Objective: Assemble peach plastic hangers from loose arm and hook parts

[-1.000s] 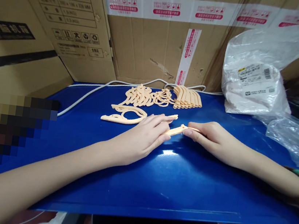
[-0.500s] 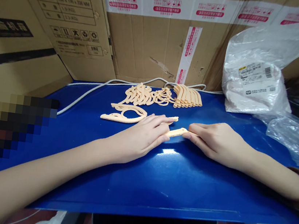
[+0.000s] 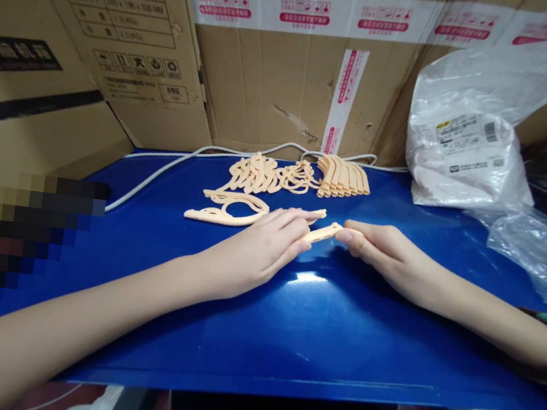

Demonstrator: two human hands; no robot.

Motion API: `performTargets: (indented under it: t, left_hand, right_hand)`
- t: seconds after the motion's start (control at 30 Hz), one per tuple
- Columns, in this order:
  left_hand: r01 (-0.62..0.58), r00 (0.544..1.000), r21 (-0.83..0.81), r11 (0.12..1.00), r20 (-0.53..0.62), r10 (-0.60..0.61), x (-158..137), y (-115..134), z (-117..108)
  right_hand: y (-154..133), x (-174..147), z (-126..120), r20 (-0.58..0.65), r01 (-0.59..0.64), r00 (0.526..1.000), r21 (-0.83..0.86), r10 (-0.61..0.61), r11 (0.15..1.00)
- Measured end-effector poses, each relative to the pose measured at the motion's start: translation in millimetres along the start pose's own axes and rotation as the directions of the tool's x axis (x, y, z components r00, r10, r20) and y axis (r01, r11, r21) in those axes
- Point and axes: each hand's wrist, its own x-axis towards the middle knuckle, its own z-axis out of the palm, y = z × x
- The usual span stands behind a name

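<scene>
My left hand (image 3: 267, 251) is closed around a cream plastic folding hanger (image 3: 323, 234), its palm low over the blue table. The far tip of the hanger is pinched between the thumb and fingers of my right hand (image 3: 381, 249); much of the hanger is hidden by both hands. Another cream end (image 3: 321, 214) pokes out beyond my left fingers, and I cannot tell whether it belongs to the same hanger. Left of that hand lie folding hangers (image 3: 246, 217), partly covered by it.
Behind my hands lie a pile of curved cream pieces (image 3: 256, 174), a cluster of hooks (image 3: 300, 178) and a row of hanger arms (image 3: 345, 179). A white cable (image 3: 166, 174) runs along the back. Cardboard boxes (image 3: 269, 83) wall the table; a plastic bag (image 3: 466, 156) stands right.
My right hand has raised the hanger's end slightly and turned, with its thumb now lying along the piece. My left hand stays nearly where it was.
</scene>
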Motion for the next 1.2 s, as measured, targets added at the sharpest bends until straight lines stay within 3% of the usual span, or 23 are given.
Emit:
performTargets:
  t: [0.27,0.47,0.7,1.2]
  left_hand:
    - [-0.001,1.0,0.021,1.0,0.026,0.0,-1.8,-0.5,0.3]
    - [-0.018,0.999,0.046,0.999,0.05,0.015,-2.9,-3.1,0.7]
    - [-0.042,0.998,0.038,0.998,0.052,0.04,-2.3,-2.5,-0.4]
    - [-0.05,0.998,0.042,0.998,0.051,0.048,-2.7,-1.5,-1.0]
  right_hand:
    - [0.3,0.6,-3.8,0.022,0.035,0.999,-0.25,-0.03,0.968]
    - [5.9,-0.9,-4.5,0.073,0.036,0.997,-0.412,-0.007,0.91]
    - [9.1,-1.6,-4.1,0.069,0.118,0.993,-0.578,-0.096,0.808]
    - [10.3,-3.2,-2.8,0.066,0.209,0.968,-0.745,-0.242,0.634]
